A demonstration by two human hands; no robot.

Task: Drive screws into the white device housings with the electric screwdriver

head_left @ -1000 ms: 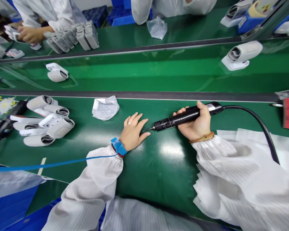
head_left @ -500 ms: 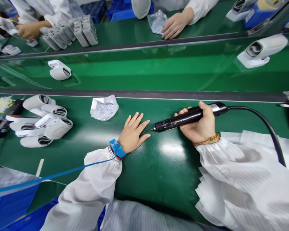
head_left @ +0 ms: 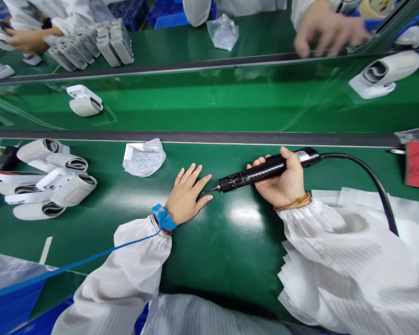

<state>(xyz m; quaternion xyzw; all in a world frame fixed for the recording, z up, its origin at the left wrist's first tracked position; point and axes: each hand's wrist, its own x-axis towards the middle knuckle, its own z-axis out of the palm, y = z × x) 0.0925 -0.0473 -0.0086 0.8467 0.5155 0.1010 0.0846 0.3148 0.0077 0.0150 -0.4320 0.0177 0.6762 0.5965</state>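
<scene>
My right hand (head_left: 282, 179) is wrapped round a black electric screwdriver (head_left: 253, 174), palm turned up, with the cable running off to the right. The thin bit points left and its tip lies by the thumb and index finger of my left hand (head_left: 186, 195). That left hand rests flat on the green table (head_left: 216, 265), fingers spread, holding nothing. A blue wrist strap (head_left: 165, 217) circles the left wrist, its cord trailing to the lower left. Beyond the left hand sits an open plastic bag (head_left: 145, 158) of tiny silvery parts, probably screws.
Several white devices with rolled cuffs (head_left: 73, 188) are heaped at the left. A sunken green channel (head_left: 202, 102) crosses ahead, carrying single devices at left and right. White sheets (head_left: 335, 197) lie under my right arm. Across the channel, a co-worker's hand (head_left: 330, 30) shows, blurred.
The co-worker's hand opposite has left the clear bag and moved right. My view has shifted slightly, sliding nearby things left. My hands keep the same pose.
</scene>
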